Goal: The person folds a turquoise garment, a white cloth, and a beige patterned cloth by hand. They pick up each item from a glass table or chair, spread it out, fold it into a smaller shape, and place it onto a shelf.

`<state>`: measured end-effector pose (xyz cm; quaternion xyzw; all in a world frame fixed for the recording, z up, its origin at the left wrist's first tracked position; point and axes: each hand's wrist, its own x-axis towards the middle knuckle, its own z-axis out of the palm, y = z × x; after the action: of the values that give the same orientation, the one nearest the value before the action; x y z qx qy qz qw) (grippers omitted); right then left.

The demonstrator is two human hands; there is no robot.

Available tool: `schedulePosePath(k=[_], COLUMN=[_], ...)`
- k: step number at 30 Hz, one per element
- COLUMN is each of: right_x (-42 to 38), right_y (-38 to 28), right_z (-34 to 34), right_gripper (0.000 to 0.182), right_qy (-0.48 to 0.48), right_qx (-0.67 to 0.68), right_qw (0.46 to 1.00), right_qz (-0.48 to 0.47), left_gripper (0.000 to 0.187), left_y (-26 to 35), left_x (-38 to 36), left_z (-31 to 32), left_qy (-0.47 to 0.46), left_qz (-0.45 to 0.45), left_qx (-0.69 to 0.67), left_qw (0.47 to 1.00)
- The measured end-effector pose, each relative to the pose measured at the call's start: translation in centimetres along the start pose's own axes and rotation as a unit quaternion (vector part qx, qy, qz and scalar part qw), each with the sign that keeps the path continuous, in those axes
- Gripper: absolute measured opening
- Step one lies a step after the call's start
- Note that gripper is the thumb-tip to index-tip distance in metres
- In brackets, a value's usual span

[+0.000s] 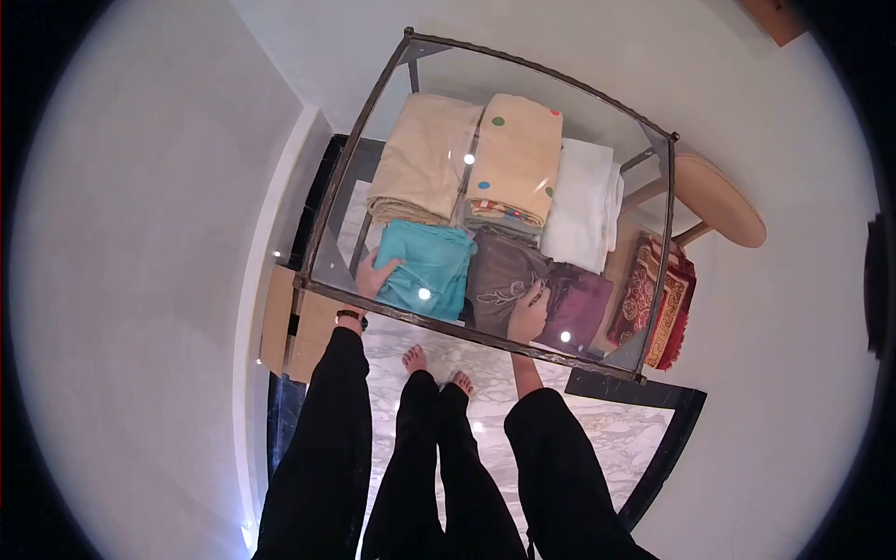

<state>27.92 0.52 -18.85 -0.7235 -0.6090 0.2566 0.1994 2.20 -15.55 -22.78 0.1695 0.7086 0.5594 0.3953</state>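
a patterned red rug (673, 303) near a tan chair (723, 203); marbled floor (611, 420).

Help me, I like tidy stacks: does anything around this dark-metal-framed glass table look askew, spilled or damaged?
Slightly askew: the folded white cloth beneath the table has unevenly stepped layers along its right edge. The folded red-and-gold fringed textile at right shows past the frame in this view. No spill or damage is visible.

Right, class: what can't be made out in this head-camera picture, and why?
All in the head view:
What lies under the folded turquoise cloth: the cloth covers it.
Part of the light-patterned dark brown cloth: the bare right hand hides it.
A spot on the folded purple cloth: glare.
The angular brown object: cut off at the top.
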Motion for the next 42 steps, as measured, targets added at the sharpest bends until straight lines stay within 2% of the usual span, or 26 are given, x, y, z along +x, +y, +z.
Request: schedulePosePath(k=[3,4,6,9,12,13,16,19,21,22,25,31,36,37,40,41,42], right_x=[-0.6,-0.8,-0.1,0.6,0.1,-0.6,-2.1,-3.2,-4.1,-4.4,-4.5,-2.0,-1.6,-1.4,-1.2,-1.3,-1.4], right_y=[-0.5,-0.7,-0.5,-0.2,-1.1,-1.4,-1.7,-1.9,-2.2,-2.2,-1.8,-2.3,-1.9,-1.9,-1.8,-1.6,-1.9], right_z=[0.7,0.9,1.1,1.7,1.4,0.9,0.0,-1.1,-1.9,-1.9,-1.1,1.2,2.6,2.8,2.8,2.5,2.0], right_gripper=[0.044,0.045,0.044,0.045,0.046,0.046,0.048,0.053,0.057,0.059,0.061,0.063,0.062,0.062,0.064,0.064,0.064], right_qy=[0.046,0.064,0.019,-0.013,-0.010,-0.007,0.041,0.068,0.060,0.056,-0.015,-0.031,-0.004,0.001,0.016,0.008,0.002], right_qx=[0.069,0.090,0.047,0.056,0.097,0.109,0.211,0.157,0.065,0.018,-0.203,-0.166,-0.226,-0.232,-0.220,-0.224,-0.228], right_qw=[0.996,0.993,0.998,0.996,0.992,0.991,0.974,0.957,0.946,0.934,0.902,0.925,0.911,0.911,0.904,0.904,0.904], right_qz=[-0.022,-0.034,0.023,0.064,0.077,0.082,-0.076,-0.232,-0.313,-0.351,-0.381,-0.341,-0.344,-0.342,-0.367,-0.365,-0.363], left_gripper=[0.047,0.048,0.051,0.051,0.064,0.065,0.066,0.067,0.068,0.069,0.074,0.082,0.085,0.087,0.089,0.084,0.083], left_y=[-0.5,-0.7,-0.7,0.2,0.7,1.6,4.9,5.5,4.8,3.8,2.2,0.3,0.0,0.3,1.8,2.4,2.8], left_x=[-0.2,0.1,0.2,-1.3,-3.5,-4.8,-9.3,-11.1,-11.1,-10.7,-8.9,-6.0,-4.7,-4.5,-5.2,-5.9,-6.2], left_z=[0.5,0.5,0.6,1.9,3.5,4.3,6.7,7.8,7.9,8.0,8.2,8.2,7.8,7.9,8.0,8.3,8.6], left_qy=[0.061,0.081,0.119,0.217,0.252,0.241,0.187,0.084,0.019,0.019,0.022,0.055,0.076,0.082,0.077,0.079,0.088], left_qz=[0.065,0.070,0.078,0.191,0.215,0.224,0.239,0.224,0.198,0.188,0.178,0.213,0.250,0.232,0.237,0.214,0.196], left_qx=[-0.007,0.039,0.131,0.355,0.315,0.330,0.407,0.507,0.533,0.561,0.617,0.658,0.641,0.665,0.618,0.593,0.615], left_qw=[0.996,0.993,0.981,0.889,0.889,0.885,0.861,0.828,0.822,0.806,0.766,0.720,0.722,0.705,0.746,0.772,0.759])
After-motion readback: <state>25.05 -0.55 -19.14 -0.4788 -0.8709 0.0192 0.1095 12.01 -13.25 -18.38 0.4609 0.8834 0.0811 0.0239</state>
